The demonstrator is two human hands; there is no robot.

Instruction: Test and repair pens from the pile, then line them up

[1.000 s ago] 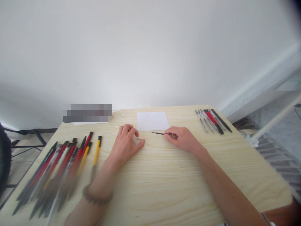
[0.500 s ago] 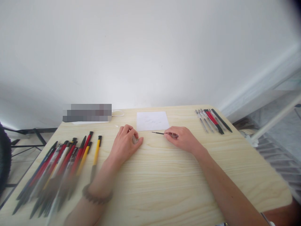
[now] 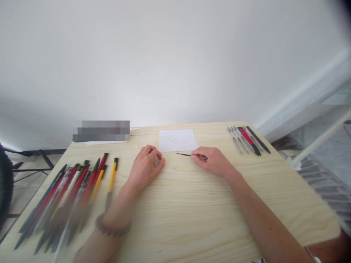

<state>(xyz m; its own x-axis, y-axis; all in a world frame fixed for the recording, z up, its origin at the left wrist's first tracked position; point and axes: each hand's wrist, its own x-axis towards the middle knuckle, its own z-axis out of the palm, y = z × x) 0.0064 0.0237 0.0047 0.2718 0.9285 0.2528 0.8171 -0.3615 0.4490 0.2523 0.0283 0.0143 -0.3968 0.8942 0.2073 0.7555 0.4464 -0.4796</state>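
My left hand (image 3: 145, 166) rests on the table with its fingers curled around a pale, translucent piece (image 3: 156, 161). Most of that piece is hidden, but it resembles a pen barrel. To the right, my right hand (image 3: 211, 159) pinches a thin pen refill (image 3: 185, 155), its dark, pointed end facing left. The refill's rear part is covered by my fingers. Just beyond both hands lies a white sheet of paper (image 3: 178, 140) with faint scribbles.
Many red, yellow, white and black pens (image 3: 71, 190) lie in a pile at the left. A smaller row of pens (image 3: 248, 140) and several thin refills (image 3: 238, 145) is at the back right. A blurred-out object (image 3: 101, 131) stands at the back left, by the wall.
My left hand has turned slightly, and its thumb has drawn in a little closer around the pale piece. My right hand and the refill are practically still.
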